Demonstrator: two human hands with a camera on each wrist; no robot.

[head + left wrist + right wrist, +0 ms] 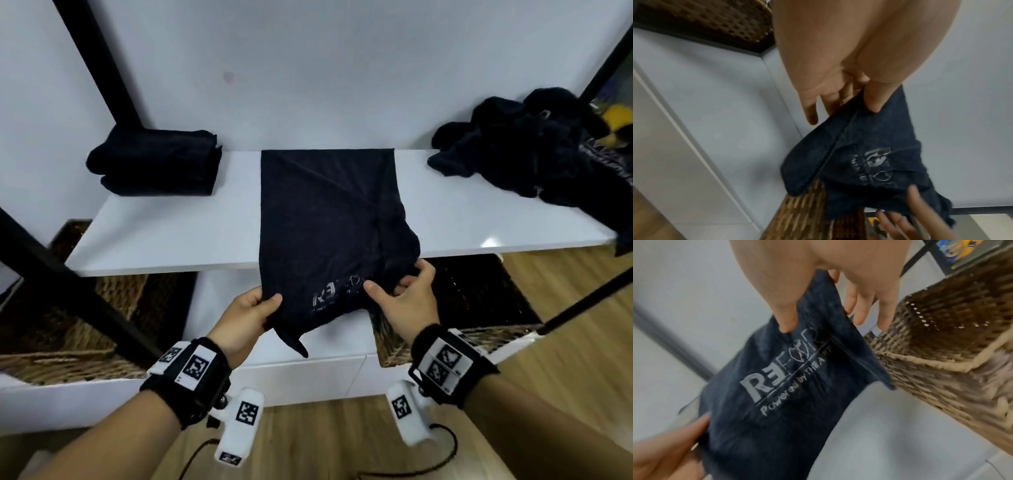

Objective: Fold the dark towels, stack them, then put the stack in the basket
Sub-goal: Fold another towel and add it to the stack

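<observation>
A dark towel [325, 219] with pale lettering lies lengthwise on the white shelf [171, 233], its near end hanging over the front edge. My left hand [255, 308] pinches the near left edge, thumb on top. My right hand [404, 291] pinches the near right edge, where the cloth bunches. The left wrist view shows the thumb pressed on the towel [869, 146], fingers beneath. In the right wrist view the thumb presses the towel [777, 394] beside the print. A folded stack of dark towels [157, 164] sits at the shelf's back left. An unfolded dark heap [534, 147] lies at the back right.
A woven basket [479, 308] stands under the shelf on the right, another woven basket [68, 308] on the left. Black frame bars [99, 65] cross at the left and right. A white drawer unit [308, 373] sits below, over a wooden floor [342, 445].
</observation>
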